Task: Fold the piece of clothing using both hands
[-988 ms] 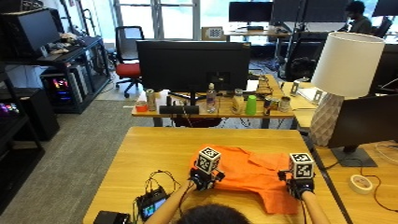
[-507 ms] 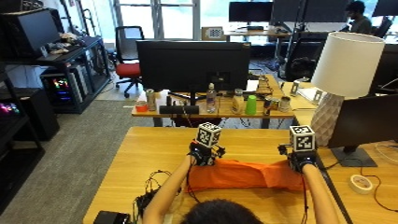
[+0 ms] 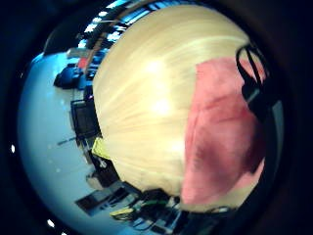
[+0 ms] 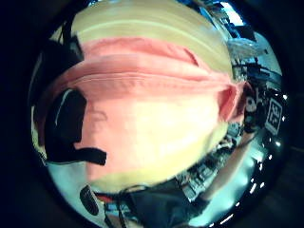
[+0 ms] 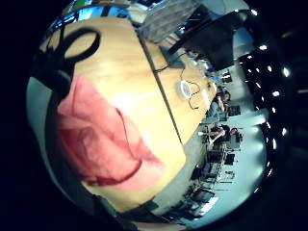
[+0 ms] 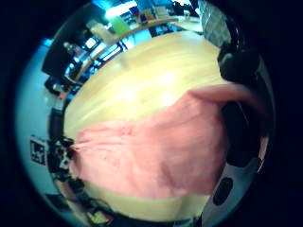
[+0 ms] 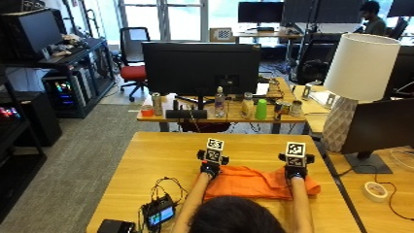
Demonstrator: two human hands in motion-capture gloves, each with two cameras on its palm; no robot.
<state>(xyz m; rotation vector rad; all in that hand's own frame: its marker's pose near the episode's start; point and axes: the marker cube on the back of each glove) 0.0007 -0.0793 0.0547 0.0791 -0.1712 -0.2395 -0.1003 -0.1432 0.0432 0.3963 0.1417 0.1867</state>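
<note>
No words, brand names, labels or numbers can be read anywhere here. The bottles (image 7: 261, 109) on the far desk carry labels, but their print is too small to make out.

One second ago the orange cloth (image 7: 259, 182) lay spread wide toward the person, and both hands were low on it, near the person's head. Then the left hand (image 7: 210, 170) and right hand (image 7: 296, 173) moved up the table (image 7: 162, 155), away from the person, carrying the near edge over. Now the cloth is a flat, narrow band folded in half, with both hands at its far edge.
</note>
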